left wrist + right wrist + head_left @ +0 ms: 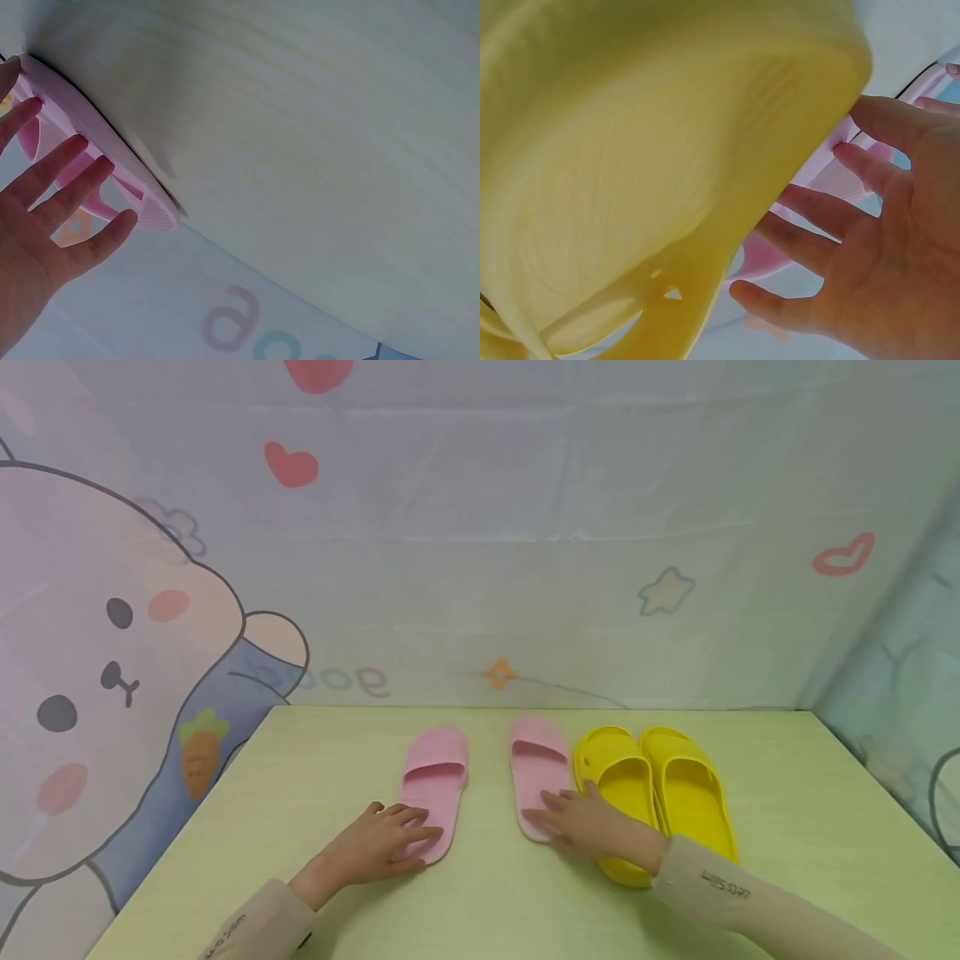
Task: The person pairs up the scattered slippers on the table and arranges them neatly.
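Note:
Two pink slippers stand apart on the pale table, toes toward the wall. My left hand (378, 847) reaches over the heel end of the left pink slipper (437, 747). In the left wrist view its fingers are spread and fairly straight beside the pink slipper (112, 146). My right hand (588, 824) extends over the heel end of the right pink slipper (538, 732), across the nearer yellow slipper (609, 743). The right wrist view shows straight, spread fingers by the yellow slipper (630, 187), with pink slipper parts behind. Whether the fingertips touch either pink slipper I cannot tell.
A second yellow slipper (699, 814) stands close against the first, on its right. The table (795, 793) ends at a printed cloth backdrop (465, 585) behind. A bear figure (172, 652) is printed on the cloth at left.

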A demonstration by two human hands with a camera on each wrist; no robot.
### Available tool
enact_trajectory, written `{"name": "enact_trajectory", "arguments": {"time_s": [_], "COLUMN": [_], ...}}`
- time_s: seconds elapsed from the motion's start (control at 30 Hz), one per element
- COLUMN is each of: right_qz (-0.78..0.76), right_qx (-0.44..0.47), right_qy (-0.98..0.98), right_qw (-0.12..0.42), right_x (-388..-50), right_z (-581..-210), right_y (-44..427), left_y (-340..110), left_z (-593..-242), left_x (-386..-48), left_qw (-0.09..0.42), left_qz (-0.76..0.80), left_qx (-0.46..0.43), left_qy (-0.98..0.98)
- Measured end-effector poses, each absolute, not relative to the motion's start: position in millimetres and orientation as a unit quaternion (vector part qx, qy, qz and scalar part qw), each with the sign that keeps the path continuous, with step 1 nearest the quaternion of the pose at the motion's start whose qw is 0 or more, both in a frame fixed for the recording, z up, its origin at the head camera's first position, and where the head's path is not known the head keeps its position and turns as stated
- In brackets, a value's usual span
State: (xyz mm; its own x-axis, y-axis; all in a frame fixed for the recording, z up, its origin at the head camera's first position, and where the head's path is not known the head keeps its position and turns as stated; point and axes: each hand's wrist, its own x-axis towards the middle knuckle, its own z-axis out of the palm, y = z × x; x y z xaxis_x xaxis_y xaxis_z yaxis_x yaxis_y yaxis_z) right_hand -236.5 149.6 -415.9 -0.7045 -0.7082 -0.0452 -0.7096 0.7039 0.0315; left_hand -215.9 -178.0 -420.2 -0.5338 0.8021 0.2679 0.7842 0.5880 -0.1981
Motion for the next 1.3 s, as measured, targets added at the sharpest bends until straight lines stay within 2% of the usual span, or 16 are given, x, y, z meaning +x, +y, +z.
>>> {"name": "enact_trajectory", "arguments": {"time_s": [0.23, 0.53, 0.83, 1.3], "right_qz": [0.037, 0.015, -0.006, 0.009], "right_qx": [-0.389, -0.380, -0.366, -0.367], "right_qy": [0.920, 0.923, 0.929, 0.930], "right_qw": [0.023, 0.059, 0.052, 0.039], "right_x": [-229.4, -213.5, -204.5, -195.0], "right_z": [-412.3, -407.0, -409.6, -405.2], "right_y": [150.8, 152.9, 151.5, 151.3], "left_y": [-169.3, -154.6, -143.9, -131.6], "left_z": [-416.8, -415.1, -415.7, -417.0], "left_x": [-216.5, -219.5, -219.6, -220.4], "left_qw": [0.115, 0.080, 0.084, 0.053], "left_qz": [0.045, 0.038, 0.043, 0.042], "left_qx": [-0.443, -0.438, -0.452, -0.444], "left_qy": [-0.888, -0.895, -0.887, -0.894]}}
